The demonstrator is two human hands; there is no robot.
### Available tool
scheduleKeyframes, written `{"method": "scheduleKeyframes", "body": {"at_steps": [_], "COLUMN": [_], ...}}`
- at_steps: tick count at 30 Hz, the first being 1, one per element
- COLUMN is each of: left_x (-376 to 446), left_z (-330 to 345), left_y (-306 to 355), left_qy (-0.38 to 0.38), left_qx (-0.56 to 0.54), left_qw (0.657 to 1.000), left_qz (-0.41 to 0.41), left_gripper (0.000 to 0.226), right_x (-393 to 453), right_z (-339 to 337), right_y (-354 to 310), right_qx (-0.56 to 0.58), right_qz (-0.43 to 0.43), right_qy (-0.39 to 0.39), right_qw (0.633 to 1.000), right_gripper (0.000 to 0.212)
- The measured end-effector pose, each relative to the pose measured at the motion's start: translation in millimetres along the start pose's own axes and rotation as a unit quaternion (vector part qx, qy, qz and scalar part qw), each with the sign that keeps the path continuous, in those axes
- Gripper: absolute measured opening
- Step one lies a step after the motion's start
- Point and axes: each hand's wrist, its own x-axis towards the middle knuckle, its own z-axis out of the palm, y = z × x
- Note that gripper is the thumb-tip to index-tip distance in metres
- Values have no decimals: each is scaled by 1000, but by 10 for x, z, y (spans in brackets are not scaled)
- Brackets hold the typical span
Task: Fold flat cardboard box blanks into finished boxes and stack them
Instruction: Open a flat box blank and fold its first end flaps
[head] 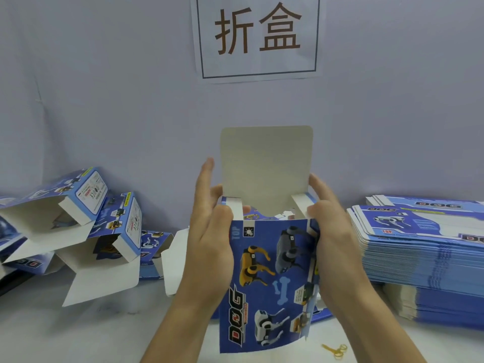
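Pale counter (110,334) under a lilac wall; at left, folded blue printed cardboard boxes (104,226) lie tumbled; left hand (209,247) grasps the upright blue dog-print box (269,281) held mid-air, thumb on its side tab; right hand (332,239) likewise; best tuck both tabs before lowering the grey lid flap (265,169); flat blue blanks (424,247) stacked right.

box (267,279): printed cardboard, blue outside with slight sheen; inside plain, matt, greyish-white
stack of blanks (429,247): flat printed card, smooth, same blue finish
folded boxes (86,224): same card, white matt interiors
sign (258,35): white paper, matt
backdrop (104,100): pale cloth, faintly creased
surface (104,331): white, smooth, matt
rubber bands (336,351): yellow
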Motion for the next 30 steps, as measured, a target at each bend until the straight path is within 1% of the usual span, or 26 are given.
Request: {"method": "scheduleKeyframes", "body": {"at_steps": [2,3,5,6,9,10,11,12,13,15,16,18,20,22,24,26,28,30], "left_x": [1,-9,-35,-47,-72,-74,-78,-77,-75,-64,-57,-54,-53,-52,-56,-62,-49,-24], "left_z": [18,21,14,7,-18,-27,-40,-58,-84,-132,-153,-179,-192,-189,-169,-138,-113,-84], "left_y": [-9,-19,-47,-58,-55,-49,-41,-37,-31,-26,-28,-35,-56,-79,-90,-71,-29,27], "left_qy": [1,10,14,13,5,-2,-14,-28,-43,-64,-67,-70,-66,-63,-56,-42,-44,-47], "left_qx": [1,-3,-16,-23,-12,9,30,47,57,61,66,96,150,196,212,191,132,98], "left_qw": [999,998,998,998,999,999,998,997,996,995,994,991,983,974,968,975,988,993], "left_qz": [42,56,60,52,39,44,51,57,58,51,49,58,76,100,119,106,68,43], "left_gripper": [21,15,32,37,38,35,29,23,21,26,28,28,26,29,28,27,27,29], "right_x": [-38,-56,-93,-59,46,64,71,34,-17,-76,-67,-36,-34,-44,-46,-42,-39,-34], "right_z": [-16,-25,-39,-41,-108,-136,-131,-129,-136,-180,-190,-192,-203,-203,-191,-179,-148,-108], "right_y": [0,4,-10,-16,-21,12,31,50,64,120,135,141,159,145,122,112,87,53], "right_qx": [54,89,137,132,37,27,41,74,106,113,105,84,57,36,17,11,16,28], "right_qz": [-21,-32,-35,-29,-47,-44,-29,-17,-18,-37,-44,-56,-73,-87,-90,-84,-74,-66], "right_qy": [-21,-26,-44,-48,-88,-90,-93,-97,-108,-112,-102,-86,-70,-56,-51,-57,-53,-42], "right_qw": [998,995,989,990,994,995,994,992,988,987,988,991,993,994,994,995,996,997], "right_gripper": [28,24,34,39,26,21,13,13,23,40,44,44,41,39,37,36,37,37]}}
